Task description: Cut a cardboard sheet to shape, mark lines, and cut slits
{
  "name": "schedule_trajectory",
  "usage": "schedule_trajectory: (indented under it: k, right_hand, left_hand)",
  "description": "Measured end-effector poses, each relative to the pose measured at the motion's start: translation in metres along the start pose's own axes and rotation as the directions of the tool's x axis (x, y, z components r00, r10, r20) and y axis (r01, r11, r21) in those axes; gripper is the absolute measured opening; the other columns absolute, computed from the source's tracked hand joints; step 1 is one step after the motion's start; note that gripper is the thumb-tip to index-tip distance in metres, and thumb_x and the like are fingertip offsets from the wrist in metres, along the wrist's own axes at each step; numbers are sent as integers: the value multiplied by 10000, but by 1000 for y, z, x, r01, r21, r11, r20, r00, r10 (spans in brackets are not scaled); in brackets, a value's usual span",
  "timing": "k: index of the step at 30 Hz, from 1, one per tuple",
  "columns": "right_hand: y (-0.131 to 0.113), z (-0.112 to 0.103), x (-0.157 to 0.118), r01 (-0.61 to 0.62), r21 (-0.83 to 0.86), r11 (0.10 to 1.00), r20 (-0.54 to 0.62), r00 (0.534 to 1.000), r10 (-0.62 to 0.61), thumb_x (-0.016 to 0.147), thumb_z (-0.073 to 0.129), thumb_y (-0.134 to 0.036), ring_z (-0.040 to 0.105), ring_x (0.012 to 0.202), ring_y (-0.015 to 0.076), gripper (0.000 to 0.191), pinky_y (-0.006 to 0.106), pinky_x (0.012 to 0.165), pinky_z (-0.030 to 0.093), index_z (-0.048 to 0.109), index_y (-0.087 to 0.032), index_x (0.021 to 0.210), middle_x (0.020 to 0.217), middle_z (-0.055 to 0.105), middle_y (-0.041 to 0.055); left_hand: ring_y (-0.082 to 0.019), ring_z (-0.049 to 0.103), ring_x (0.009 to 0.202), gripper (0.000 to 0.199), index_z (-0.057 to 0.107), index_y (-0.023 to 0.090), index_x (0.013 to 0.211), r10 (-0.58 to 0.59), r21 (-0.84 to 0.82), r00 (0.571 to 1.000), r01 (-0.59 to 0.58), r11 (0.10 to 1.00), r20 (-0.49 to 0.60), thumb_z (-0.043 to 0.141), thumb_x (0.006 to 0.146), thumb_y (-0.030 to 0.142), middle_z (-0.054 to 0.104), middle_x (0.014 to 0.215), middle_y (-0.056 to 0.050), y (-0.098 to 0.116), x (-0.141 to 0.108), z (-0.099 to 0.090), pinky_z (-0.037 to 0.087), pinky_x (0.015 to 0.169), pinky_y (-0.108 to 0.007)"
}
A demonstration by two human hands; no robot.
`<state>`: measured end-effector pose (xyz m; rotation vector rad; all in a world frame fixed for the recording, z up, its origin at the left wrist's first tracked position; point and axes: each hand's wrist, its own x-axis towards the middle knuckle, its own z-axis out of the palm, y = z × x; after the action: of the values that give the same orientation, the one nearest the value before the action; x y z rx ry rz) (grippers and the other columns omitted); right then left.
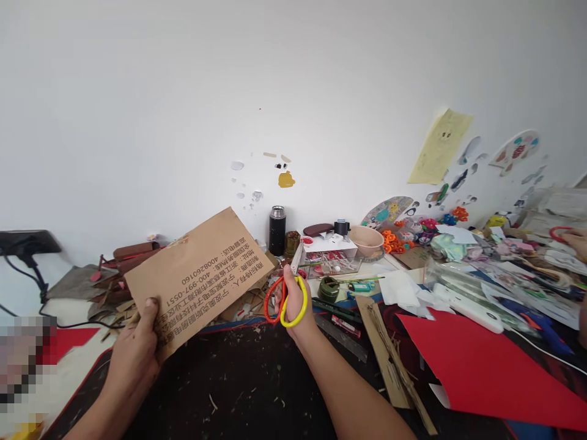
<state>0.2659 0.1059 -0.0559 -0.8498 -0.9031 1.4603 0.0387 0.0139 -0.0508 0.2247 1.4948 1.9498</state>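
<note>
Head view: left fingers point(147, 315) grip cardboard point(197, 275), partly hidden behind it; right fingers point(288, 281) clasp scissors point(284, 304), blade tips point(299, 249) indistinct.

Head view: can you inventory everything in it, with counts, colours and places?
Cardboard sheet: 1, brown, in left hand
Scissors: 1, red and yellow handles, in right hand
Paper sheet: 1, red, right foreground
Wall: 1, white, background
Flask: 1, black, at back
Bowl: 1, pale pink, right of flask
Note: 1, yellow, on wall, right
Flower-like clusters: several, mainly orange, right of bowl
Scraps: uncountable, mostly brown, left
Small clutter: uncountable, mixed colours, right
Work surface: 1, black, foreground
Another person's hand: 1, bare, right edge
Left hand: 1, bare, left
Right hand: 1, bare, centre
</note>
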Motion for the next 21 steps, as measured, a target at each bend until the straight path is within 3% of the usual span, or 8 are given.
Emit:
schedule_trajectory:
  k: [4, 8, 12, 21]
  right_hand:
    - [0, -1, 0, -17, -3, 1000, -1, 1000, 17, 800, 738, -884, 419, 339, 112, 715, 249, 327, 340, 490, -249, 587, 449, 497, -32]
    - [0, -3, 0, -29, -26, 999, -3, 1000, 29, 805, 758, -850, 424, 349, 126, 674, 263, 333, 355, 517, -252, 607, 451, 505, -26]
    - [-1, -2, 0, -33, -18, 999, -4, 999, 33, 745, 804, -848, 419, 351, 128, 653, 263, 331, 359, 551, -252, 661, 450, 483, -47]
    - [0, -3, 0, -37, -68, 997, 18, 999, 38, 739, 734, -918, 409, 324, 117, 723, 256, 319, 321, 525, -242, 586, 425, 478, -31]
  left_hand:
    - [-265, 852, 926, 114, 758, 202, 1091, -23, -15, 999, 24, 1000, 23, 656, 1048, 229, 837, 818, -27, -2, -2, 2, 694, 909, -392]
    - [-298, 846, 1018, 133, 774, 200, 1101, -13, -17, 998, 14, 1000, 56, 697, 1013, 264, 863, 984, -96, -9, 2, 0, 682, 955, -432]
    - [-297, 848, 1028, 147, 788, 218, 1099, 20, -46, 996, -16, 999, 83, 708, 1008, 301, 864, 1010, -106, -15, 5, -3, 684, 952, -437]
    - [-299, 843, 1047, 175, 774, 214, 1106, 12, -48, 997, -9, 999, 78, 757, 966, 317, 862, 1014, -107, -16, 6, -2, 688, 938, -454]
